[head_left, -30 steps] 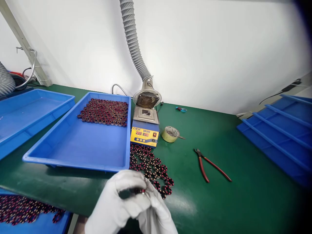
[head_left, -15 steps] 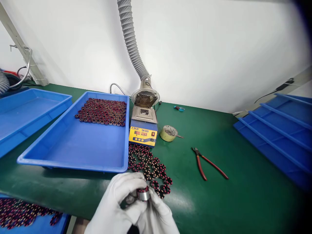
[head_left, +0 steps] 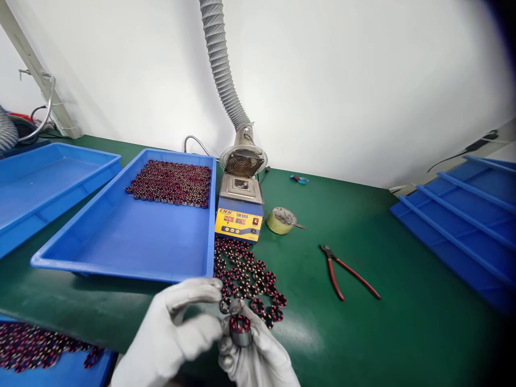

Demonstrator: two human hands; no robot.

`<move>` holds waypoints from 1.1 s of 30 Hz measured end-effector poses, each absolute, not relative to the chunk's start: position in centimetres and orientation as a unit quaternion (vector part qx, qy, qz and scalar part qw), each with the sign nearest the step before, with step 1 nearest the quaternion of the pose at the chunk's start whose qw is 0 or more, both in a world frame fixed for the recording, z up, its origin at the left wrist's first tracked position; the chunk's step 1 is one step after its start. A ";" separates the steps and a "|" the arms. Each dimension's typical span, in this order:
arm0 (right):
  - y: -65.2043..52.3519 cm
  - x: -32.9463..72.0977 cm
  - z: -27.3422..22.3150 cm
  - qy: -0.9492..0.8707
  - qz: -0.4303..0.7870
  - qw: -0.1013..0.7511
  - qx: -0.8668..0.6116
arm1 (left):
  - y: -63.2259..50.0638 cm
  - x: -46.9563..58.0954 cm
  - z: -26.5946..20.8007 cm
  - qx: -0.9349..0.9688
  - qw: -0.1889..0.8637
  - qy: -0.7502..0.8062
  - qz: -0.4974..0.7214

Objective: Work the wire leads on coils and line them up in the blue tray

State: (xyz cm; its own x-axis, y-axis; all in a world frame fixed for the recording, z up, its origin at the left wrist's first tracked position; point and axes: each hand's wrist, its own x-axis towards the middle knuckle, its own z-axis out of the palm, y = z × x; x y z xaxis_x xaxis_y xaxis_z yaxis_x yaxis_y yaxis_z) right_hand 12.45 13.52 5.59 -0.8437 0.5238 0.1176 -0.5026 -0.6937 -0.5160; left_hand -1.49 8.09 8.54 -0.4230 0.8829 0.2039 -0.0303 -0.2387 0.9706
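Observation:
Both hands wear white gloves at the bottom centre. My right hand [head_left: 258, 360] grips a small round wound coil [head_left: 240, 329] with a metal ring and red windings, its open face turned up. My left hand [head_left: 169, 336] hovers just left of the coil with fingers curled and thumb and forefinger apart, holding nothing I can see. Just beyond the hands, a cluster of similar coils [head_left: 248, 279] lies on the green table [head_left: 403, 328].
A blue tray [head_left: 121, 242] holds rows of coils at its far end. Behind the cluster stands a yellow-fronted solder pot [head_left: 239, 212] under a grey extraction hose [head_left: 221, 70]. Red-handled pliers [head_left: 342, 271], a flux tin [head_left: 281, 220], more blue trays [head_left: 471, 215] surround.
The coil was pinched between both hands and seen side-on; now it sits in my right hand with its face up, and my left hand has drawn back to the left.

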 end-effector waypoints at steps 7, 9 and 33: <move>13.2 12.4 5.5 -0.314 0.893 0.307 -0.095 | 8.6 0.0 8.9 0.350 0.514 0.418 0.662; 13.2 12.6 5.2 -0.311 0.895 0.305 -0.093 | 8.4 -0.1 8.7 0.304 0.507 0.381 0.711; 13.0 10.0 3.1 -0.690 0.073 0.713 -0.100 | 9.5 1.6 8.5 0.283 0.540 0.429 0.667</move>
State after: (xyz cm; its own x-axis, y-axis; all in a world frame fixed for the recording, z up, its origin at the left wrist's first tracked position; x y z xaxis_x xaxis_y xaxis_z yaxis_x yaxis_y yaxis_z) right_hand 9.99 13.00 3.13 0.0379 0.2423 0.9695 0.0349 0.9692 -0.2436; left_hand 1.62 9.52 8.52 -0.2569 0.9626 -0.0860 -0.4768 -0.0489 0.8777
